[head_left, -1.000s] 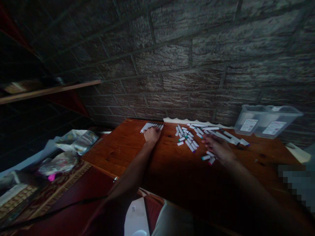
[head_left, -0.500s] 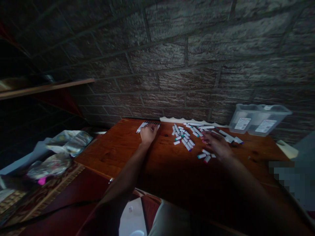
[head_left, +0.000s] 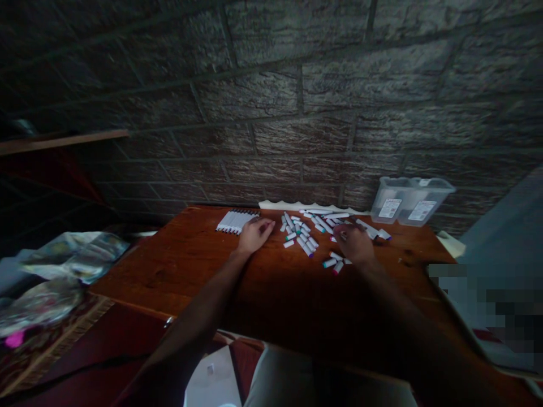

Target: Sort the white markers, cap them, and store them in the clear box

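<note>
Left hand [head_left: 253, 234] has shifted off the white marker row [head_left: 234, 221], left of centre; right hand [head_left: 356, 243] is at the loose markers [head_left: 337, 215], right of centre. Whether either grip holds anything cannot be told; light fingertip pinches should spare neighbouring markers.

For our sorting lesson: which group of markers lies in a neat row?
The group left of the left hand: its markers lie side by side, while other markers lie scattered.

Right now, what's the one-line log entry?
left hand: by marker row | right hand: near loose markers, grip unclear | short white pieces: between hands
</note>
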The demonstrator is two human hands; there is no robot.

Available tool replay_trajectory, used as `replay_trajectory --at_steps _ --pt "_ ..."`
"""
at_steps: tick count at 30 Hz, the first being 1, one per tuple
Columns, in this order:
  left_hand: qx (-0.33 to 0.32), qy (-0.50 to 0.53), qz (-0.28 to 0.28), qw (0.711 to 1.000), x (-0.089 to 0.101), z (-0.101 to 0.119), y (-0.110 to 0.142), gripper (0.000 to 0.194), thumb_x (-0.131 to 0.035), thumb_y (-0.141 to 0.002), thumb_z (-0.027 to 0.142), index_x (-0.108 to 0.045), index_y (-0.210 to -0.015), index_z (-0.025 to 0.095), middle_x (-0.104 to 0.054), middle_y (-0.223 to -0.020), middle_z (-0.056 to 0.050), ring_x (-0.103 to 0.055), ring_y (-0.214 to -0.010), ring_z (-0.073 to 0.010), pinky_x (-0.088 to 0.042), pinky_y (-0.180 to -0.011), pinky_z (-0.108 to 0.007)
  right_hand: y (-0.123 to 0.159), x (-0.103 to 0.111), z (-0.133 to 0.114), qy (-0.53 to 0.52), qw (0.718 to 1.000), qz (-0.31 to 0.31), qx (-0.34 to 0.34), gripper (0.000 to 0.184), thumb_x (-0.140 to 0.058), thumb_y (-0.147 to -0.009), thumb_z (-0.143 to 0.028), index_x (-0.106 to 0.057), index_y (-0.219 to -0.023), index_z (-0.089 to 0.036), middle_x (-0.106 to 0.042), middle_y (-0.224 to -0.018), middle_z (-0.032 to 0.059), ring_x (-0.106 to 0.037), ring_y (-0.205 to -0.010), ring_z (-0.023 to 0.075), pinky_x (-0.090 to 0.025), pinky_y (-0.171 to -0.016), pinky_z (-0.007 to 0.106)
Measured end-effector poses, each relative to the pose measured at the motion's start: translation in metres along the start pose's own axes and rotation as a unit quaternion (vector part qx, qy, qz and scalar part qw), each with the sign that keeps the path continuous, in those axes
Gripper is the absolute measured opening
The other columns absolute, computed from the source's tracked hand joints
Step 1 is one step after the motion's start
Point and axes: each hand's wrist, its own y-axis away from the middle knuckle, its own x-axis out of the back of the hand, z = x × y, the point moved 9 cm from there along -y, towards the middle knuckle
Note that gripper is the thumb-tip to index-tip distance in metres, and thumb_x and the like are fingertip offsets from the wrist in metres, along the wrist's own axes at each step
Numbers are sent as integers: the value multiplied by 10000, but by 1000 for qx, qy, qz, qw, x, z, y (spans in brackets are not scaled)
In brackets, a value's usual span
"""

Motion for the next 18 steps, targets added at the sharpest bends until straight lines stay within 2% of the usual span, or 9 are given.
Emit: replay_trajectory --at_steps 5,8,11,14,18 --pt "15 -4 11 1000 4 -2 0 292 -528 -913 419 -713 -902 193 -729 -778 -43 -640 -686 -166 -482 -687 -275 -4 -11 -23 50 997 -7 58 263 -559 -878 -276 -732 -1059 -197 -732 -1047 114 -568 -1111 286 -443 -936 381" --pt "17 5 5 1000 3 -1 0 294 -523 -915 414 -713 -911 191 -739 -811 -45 -648 -705 -164 -485 -701 -271 -4 -15 -27 58 995 -29 72 236 -546 -887 -282 -751 -989 -223 -742 -996 101 -573 -1089 280 -423 -944 393" --pt "23 5 8 1000 3 -1 0 293 -526 -911 416 -713 -915 190 -738 -811 -50 -652 -718 -168 -486 -712 -269 -3 -14 -24 77 995 -33 46 235 -536 -887 -275 -765 -900 -225 -742 -894 111 -593 -1039 283 -424 -912 399" --pt "40 -5 55 998 14 -6 -2 302 -527 -907 413 -713 -898 176 -723 -774 -57 -642 -700 -168 -480 -706 -269 -2 -8 -19 91 996 -12 7 203 -586 -844 -267 -759 -940 -219 -733 -913 131 -594 -1049 302 -434 -882 410" --pt "75 -18 132 988 34 -14 0 309 -520 -905 397 -708 -881 154 -714 -760 -63 -621 -664 -162 -467 -670 -265 -3 -9 -13 81 997 -11 -16 248 -621 -794 -220 -741 -1011 -199 -733 -895 141 -612 -1009 319 -449 -871 439"
